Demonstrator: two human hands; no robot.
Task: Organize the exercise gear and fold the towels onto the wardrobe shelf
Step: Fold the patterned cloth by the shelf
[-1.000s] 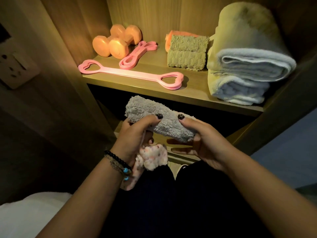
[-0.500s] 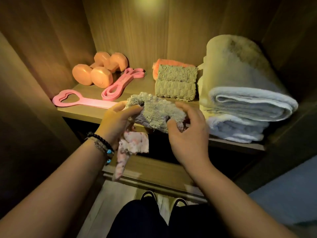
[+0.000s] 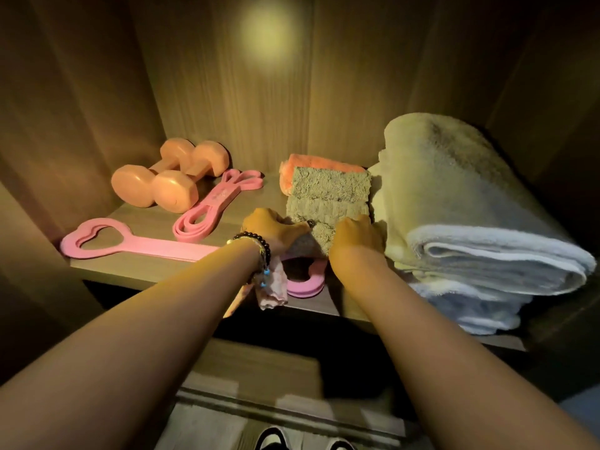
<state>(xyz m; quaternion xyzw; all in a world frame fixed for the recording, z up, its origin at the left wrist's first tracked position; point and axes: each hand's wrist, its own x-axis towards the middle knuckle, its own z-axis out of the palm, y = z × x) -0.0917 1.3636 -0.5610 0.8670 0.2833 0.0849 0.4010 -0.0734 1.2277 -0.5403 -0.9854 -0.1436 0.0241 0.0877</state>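
My left hand (image 3: 271,229) and my right hand (image 3: 357,237) both grip a small folded grey towel (image 3: 319,237) low over the wardrobe shelf (image 3: 130,271), right in front of a stack of folded grey towels (image 3: 329,196). A small pink-and-white cloth (image 3: 272,289) hangs from under my left hand. An orange towel (image 3: 311,164) lies behind the stack. Two orange dumbbells (image 3: 168,183) stand at the back left. A pink loop band (image 3: 211,209) and a long pink puller with heart handles (image 3: 97,238) lie on the shelf; its right handle shows beneath my hands.
A big folded white and cream towel pile (image 3: 470,228) fills the shelf's right side. The wardrobe walls close in on the left, back and right. A lower shelf edge (image 3: 259,407) and shoes (image 3: 276,441) show below.
Both hands have carried the grey towel up from below the shelf and forward onto it, against the grey stack. The view has tilted up and closer.
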